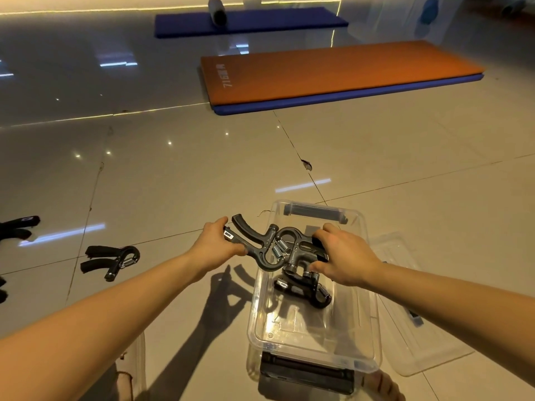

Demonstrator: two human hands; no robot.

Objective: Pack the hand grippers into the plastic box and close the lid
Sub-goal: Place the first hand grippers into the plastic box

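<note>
Judging the packing as partway done: counting one boxed gripper (304,287) lying in the clear box (307,334), one floor gripper (111,260) waiting well to the left, and the lid (428,348) lying off beside the box. Holding two black, steel-sprung grippers, seemingly interlocked, just above the box: left gripper (249,233) in the left hand's (217,246) curled grip, right gripper (301,250) in the right hand's (347,256).

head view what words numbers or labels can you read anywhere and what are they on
"716": pale print at the left end of the orange mat, running sideways; the characters after it are too blurred to read.
Small white panel on the held hand gripper by the left hand: too small to read.
Same panel on the boxed hand gripper in the plastic box: unreadable.
</note>
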